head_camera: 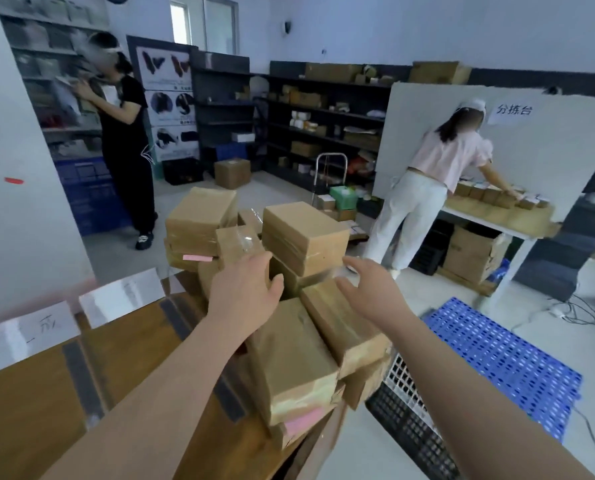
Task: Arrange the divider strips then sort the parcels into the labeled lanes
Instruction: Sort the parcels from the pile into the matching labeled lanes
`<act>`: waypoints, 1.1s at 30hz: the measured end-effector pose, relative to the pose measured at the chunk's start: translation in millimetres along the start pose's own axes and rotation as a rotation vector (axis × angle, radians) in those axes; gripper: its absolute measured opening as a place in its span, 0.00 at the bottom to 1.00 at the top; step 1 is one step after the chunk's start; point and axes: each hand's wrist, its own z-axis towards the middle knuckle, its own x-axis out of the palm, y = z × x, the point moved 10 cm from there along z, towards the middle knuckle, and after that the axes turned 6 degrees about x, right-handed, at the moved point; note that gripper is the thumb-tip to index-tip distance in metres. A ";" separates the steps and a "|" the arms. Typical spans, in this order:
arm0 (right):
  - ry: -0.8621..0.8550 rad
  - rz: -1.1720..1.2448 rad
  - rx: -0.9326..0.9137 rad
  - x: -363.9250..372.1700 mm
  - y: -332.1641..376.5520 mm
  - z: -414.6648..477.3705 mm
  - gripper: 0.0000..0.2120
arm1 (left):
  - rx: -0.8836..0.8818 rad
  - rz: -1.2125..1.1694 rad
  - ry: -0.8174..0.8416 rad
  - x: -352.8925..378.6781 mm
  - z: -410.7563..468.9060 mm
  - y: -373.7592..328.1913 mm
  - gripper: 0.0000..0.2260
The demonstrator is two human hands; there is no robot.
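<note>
Here, left hand [246, 289] and right hand [370, 292], both loose and empty, flank a brown taped cardboard parcel [303, 237] lying just ahead, between them.

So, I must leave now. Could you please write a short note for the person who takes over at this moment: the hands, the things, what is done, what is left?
Left hand: open, reaching into the parcel pile; whether it touches a parcel is not clear.
Right hand: open, fingers spread, beside the same pile, holding nothing.
Divider strips: lie across the wooden table, with white labels at its far edge.
Done: the strips seem to be placed.
Left: every visible parcel is heaped at the table's right end, and none shows in a lane. Sort them all.
</note>
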 end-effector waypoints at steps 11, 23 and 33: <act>0.107 0.200 0.212 17.9 -73.3 153.7 0.23 | -0.118 -0.015 0.053 83.7 130.8 -4.0 0.27; 0.439 0.920 0.146 60.8 -76.8 220.1 0.17 | -0.591 -0.583 -0.182 119.2 137.3 11.2 0.24; 0.675 1.132 -0.072 47.8 -58.1 212.7 0.33 | -0.839 -0.743 -0.287 117.9 98.4 -13.5 0.60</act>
